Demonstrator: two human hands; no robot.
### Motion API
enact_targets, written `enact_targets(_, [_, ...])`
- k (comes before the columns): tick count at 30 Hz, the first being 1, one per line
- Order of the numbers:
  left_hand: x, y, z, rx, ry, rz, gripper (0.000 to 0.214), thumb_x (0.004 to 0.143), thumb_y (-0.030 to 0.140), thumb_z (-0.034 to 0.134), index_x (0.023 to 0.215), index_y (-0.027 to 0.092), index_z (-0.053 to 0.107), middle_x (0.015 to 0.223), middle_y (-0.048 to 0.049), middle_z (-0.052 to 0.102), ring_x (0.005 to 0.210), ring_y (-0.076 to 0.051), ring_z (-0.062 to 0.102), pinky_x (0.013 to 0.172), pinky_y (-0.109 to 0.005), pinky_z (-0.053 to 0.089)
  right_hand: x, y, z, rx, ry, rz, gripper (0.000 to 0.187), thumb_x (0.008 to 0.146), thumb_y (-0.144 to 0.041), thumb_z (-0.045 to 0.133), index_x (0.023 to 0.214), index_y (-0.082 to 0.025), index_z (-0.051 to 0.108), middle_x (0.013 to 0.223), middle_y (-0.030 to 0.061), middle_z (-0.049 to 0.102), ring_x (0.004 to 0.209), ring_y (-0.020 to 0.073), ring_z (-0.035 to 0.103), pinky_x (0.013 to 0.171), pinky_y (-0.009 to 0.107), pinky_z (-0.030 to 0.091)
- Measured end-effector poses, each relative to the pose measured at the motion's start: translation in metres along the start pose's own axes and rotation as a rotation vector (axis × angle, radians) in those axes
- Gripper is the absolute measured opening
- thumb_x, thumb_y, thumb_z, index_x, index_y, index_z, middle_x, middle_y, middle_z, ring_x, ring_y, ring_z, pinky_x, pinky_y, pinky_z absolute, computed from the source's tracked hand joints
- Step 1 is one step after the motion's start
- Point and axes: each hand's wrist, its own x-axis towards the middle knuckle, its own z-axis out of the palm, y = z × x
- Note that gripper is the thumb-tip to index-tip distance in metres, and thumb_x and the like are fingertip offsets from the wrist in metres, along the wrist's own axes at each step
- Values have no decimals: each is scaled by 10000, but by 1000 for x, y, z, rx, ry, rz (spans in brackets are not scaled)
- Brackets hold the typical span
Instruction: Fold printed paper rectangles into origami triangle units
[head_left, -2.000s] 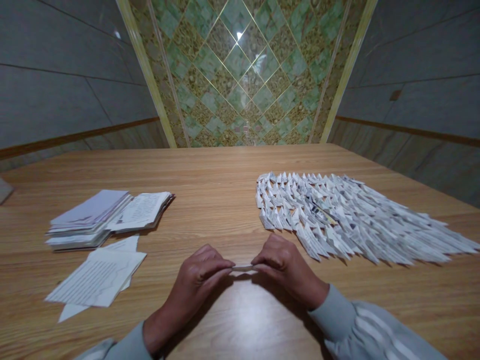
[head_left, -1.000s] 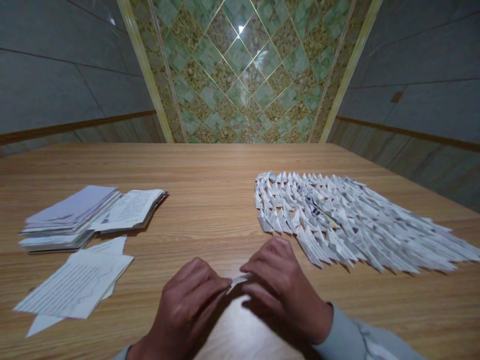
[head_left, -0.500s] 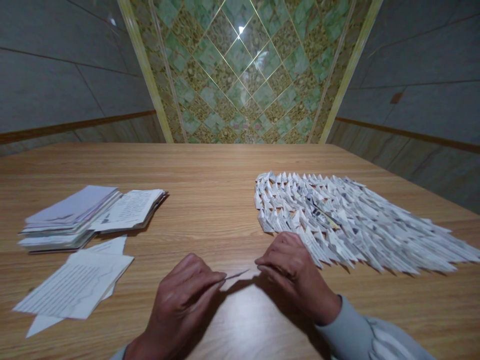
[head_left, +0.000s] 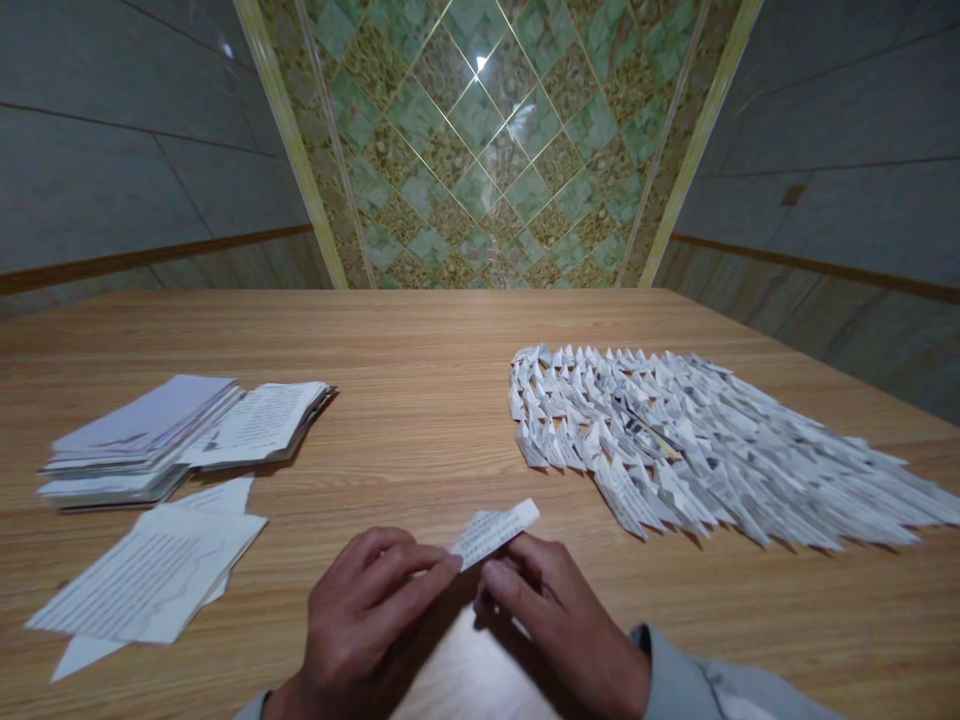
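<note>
A: Hands?
B: Left hand [head_left: 375, 605] pinches the near end of a folded printed paper strip [head_left: 496, 533], lower centre of frame. Right hand [head_left: 562, 612]: fingers half curled below the strip; can't tell if they grip.
A: Good handling?
B: I'd say firm left pinch, edges aligned, crease pressed evenly against the bench [head_left: 420, 410].

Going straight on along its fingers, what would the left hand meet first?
The small, folded white printed paper, which the left hand touches at its fingertips; depth beyond that is unclear.
</note>
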Motion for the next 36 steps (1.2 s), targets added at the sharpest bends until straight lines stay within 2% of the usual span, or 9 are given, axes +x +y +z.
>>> enact_targets(3, [0,4,2,6,-41,38,203,950,143,578,1103,198,701,951,-89,769,837,-214,657,735,-332,530,0,1,-3,37,27,-18,396,1010,-471,468,884,-145,654,770,36,637,733,153,602,687,268,467])
enact_targets(6, [3,7,4,-51,-77,7,201,926,151,624,1109,195,691,1054,-112,763,909,-225,699,790,-331,568,1,0,-5,24,31,-53,360,1017,-448,466,885,-162,640,762,22,632,720,147,592,702,267,464])
enact_targets(11, [4,9,11,-218,-82,-161,204,967,198,590,1159,209,661,1039,-98,763,912,-197,730,798,-268,592,3,1,-4,-106,64,-65,358,1020,-413,452,819,-173,624,770,22,621,736,157,574,696,266,443])
enact_targets(16, [3,11,15,-329,-97,-317,204,929,196,648,1123,260,666,967,-37,761,835,-167,729,749,-218,589,3,1,-3,-253,79,-83,306,1013,-392,457,884,-179,635,848,37,631,800,175,565,728,275,431])
enact_targets(24, [-2,11,20,-464,-158,-490,427,841,140,729,1217,324,646,1119,-47,672,998,-199,675,843,-278,587,2,4,-5,-316,34,-152,278,1045,-346,413,952,-201,632,895,26,647,828,164,583,751,266,412])
enact_targets(31, [-4,14,25,-771,-147,-685,343,864,236,710,1201,279,665,1181,-98,634,1033,-248,677,845,-331,615,0,6,-8,-463,31,-196,281,1050,-324,386,946,-204,618,902,45,653,846,179,591,760,281,416])
enact_targets(36, [-3,17,28,-903,-109,-787,378,867,233,710,1232,306,642,1219,-88,620,1021,-248,689,851,-349,620,-1,7,-8,-554,28,-219,273,1047,-309,386,945,-196,612,897,58,653,850,191,588,764,291,411])
